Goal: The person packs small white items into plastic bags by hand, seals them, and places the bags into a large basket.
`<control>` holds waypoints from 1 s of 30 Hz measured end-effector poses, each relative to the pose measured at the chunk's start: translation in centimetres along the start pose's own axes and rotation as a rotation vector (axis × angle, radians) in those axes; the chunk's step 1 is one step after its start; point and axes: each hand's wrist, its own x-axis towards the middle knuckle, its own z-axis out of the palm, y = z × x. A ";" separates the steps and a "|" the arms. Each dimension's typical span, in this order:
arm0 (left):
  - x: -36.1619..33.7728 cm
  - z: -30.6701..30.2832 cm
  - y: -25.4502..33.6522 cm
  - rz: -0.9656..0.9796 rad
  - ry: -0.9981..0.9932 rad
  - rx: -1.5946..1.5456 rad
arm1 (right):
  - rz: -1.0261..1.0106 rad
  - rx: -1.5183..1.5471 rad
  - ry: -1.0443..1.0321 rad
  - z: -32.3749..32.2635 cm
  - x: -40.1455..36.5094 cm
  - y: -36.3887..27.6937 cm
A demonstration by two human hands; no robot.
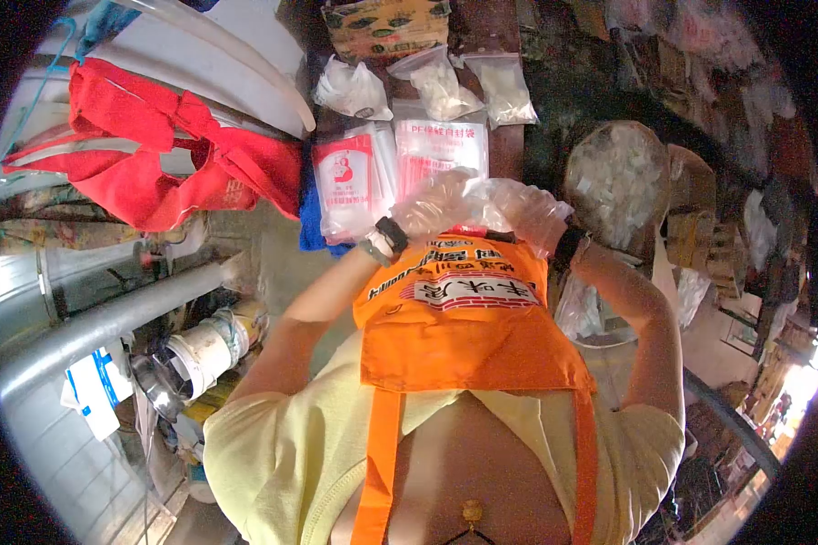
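Observation:
Both of my hands wear loose clear plastic gloves and meet in front of the orange apron [463,318]. My left hand [434,203] is bent inward with its fingers drawn together, beside the stack of printed zip-lock bags [443,145]. Close against it, my right hand [525,214] also has its fingers curled in. Something pale and see-through shows between the fingertips, but I cannot make out what it is. A red-printed pack of zip-lock bags [345,182] lies to the left of my left hand.
Beyond the packs lie a white plastic bag [353,89] and two filled clear bags, one in the middle [438,86] and one at right [503,89]. A round plastic-lined container [614,177] stands at right. Red cloth [164,145] hangs at left above a grey pipe [109,318].

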 end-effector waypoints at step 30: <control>-0.9 -0.8 0.6 -0.154 0.117 -0.817 | 0.460 1.488 -0.020 4.8 -1.5 0.8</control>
